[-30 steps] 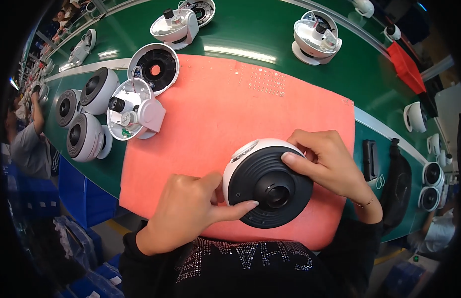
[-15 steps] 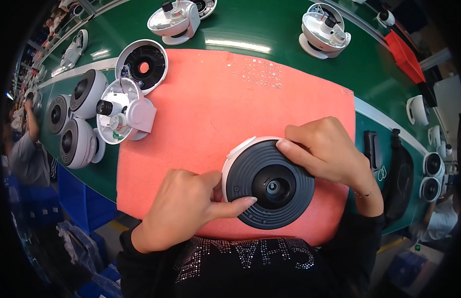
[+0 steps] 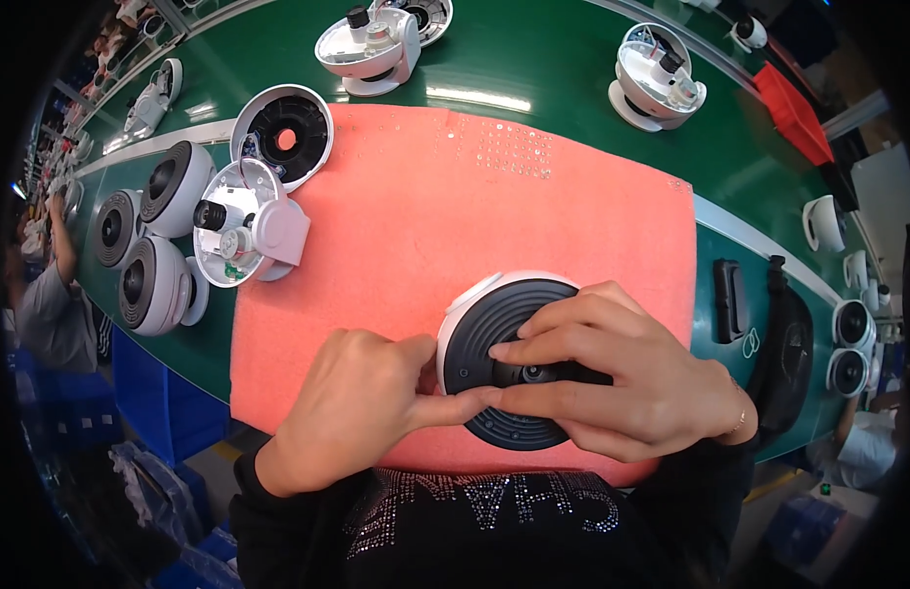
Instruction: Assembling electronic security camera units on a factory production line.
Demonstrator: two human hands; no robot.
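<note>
Black-faced white camera [image 3: 481, 329] sat at five o'clock on the pink mat [image 3: 386, 231] — left hand [image 3: 362, 412] clamped its eight-o'clock rim, right hand [image 3: 636, 393] straddled the lens [image 3: 535, 373], pinch unclear — a slipping fingertip risked smudging it.

Bright, even light falls on the pink mat [image 3: 396, 226]; white streaks of glare lie on the glossy green surface [image 3: 543, 49]. Fisheye distortion bends straight edges, and the corners are black.

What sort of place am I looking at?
Probably a factory assembly line: there's a long green workbench, an opened white device with its insides exposed, and three closed round units grouped beside it.
</note>
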